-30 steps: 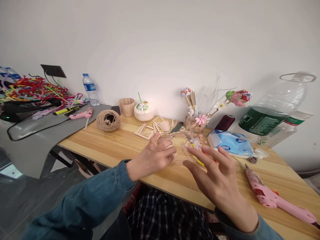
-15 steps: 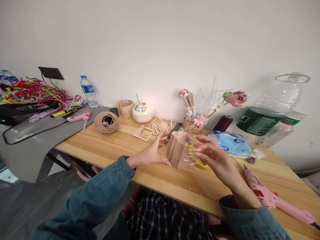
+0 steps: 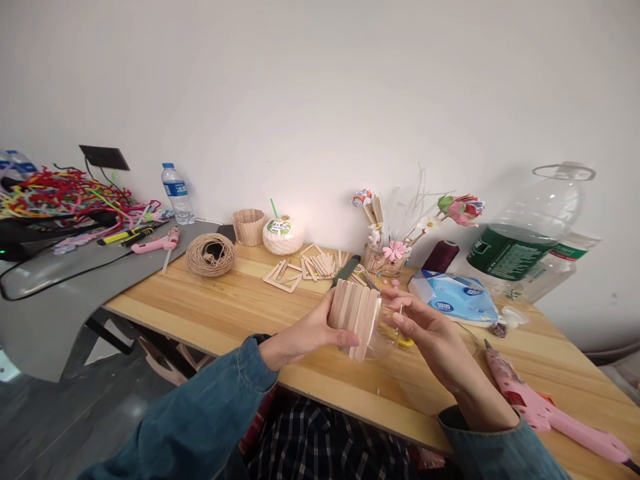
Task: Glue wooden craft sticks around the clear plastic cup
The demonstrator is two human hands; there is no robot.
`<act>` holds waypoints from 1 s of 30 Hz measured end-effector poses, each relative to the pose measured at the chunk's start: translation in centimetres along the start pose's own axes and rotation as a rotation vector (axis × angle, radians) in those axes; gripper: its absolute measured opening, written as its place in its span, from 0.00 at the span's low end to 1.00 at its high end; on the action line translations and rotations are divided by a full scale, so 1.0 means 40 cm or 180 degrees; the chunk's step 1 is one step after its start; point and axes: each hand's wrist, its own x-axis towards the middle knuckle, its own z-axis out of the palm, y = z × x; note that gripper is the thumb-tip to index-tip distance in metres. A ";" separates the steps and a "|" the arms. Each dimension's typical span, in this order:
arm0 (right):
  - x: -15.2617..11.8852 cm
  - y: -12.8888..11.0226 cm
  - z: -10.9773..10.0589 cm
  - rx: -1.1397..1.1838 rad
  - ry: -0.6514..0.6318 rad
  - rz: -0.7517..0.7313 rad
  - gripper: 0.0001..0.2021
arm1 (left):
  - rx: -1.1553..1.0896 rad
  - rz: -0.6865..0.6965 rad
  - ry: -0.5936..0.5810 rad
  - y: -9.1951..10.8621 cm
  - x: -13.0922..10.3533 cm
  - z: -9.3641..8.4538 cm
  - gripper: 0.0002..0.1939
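Observation:
Over the table's front half, a clear plastic cup partly covered in flat wooden craft sticks (image 3: 354, 317) lies tilted between my hands. Its stick-covered side faces left and toward me, while bare clear plastic shows on the right. My left hand (image 3: 325, 327) grips the stick-covered side, thumb across the front and fingers hidden behind. At the clear end, my right hand (image 3: 425, 327) has thumb and fingers curled around the plastic. Something yellow (image 3: 406, 343), partly hidden, lies behind the cup. Loose craft sticks (image 3: 323, 263) are heaped beyond my left hand.
A pink glue gun (image 3: 530, 393) lies at the right, another glue gun (image 3: 155, 243) at the left. Around the back stand a twine ball (image 3: 211, 255), a stick-covered container (image 3: 249, 227), a coconut (image 3: 283, 235), a flower holder (image 3: 387, 260), a tissue pack (image 3: 453, 297) and a large bottle (image 3: 525, 247).
My left hand has closed from spread fingers onto the stick-covered side. The cup has turned so its sticks face me more. My right hand stays at the clear end.

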 end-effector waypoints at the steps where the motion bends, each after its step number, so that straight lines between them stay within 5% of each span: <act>1: 0.001 0.003 0.000 0.0035 0.0010 0.0017 0.15 | -0.0019 0.0023 -0.0003 0.000 -0.001 0.000 0.45; 5: 0.004 0.006 0.006 -0.0052 0.0024 0.0000 0.17 | -0.0059 0.0055 0.0004 0.002 -0.008 0.002 0.43; 10: 0.002 0.006 0.024 -0.0193 0.0240 -0.0130 0.20 | -0.0171 -0.0468 0.0214 0.019 -0.021 0.021 0.45; 17: 0.012 0.042 0.057 -0.1362 0.0763 -0.1281 0.14 | -0.0110 -0.0468 0.0437 0.015 -0.024 0.023 0.48; 23: 0.025 0.075 0.090 -0.1598 0.0416 -0.1331 0.16 | 0.1211 0.0156 0.0500 -0.052 -0.019 -0.033 0.62; 30: 0.008 0.090 0.107 -0.1818 -0.0085 -0.1160 0.19 | 0.3636 0.0848 0.1073 -0.070 -0.018 -0.039 0.41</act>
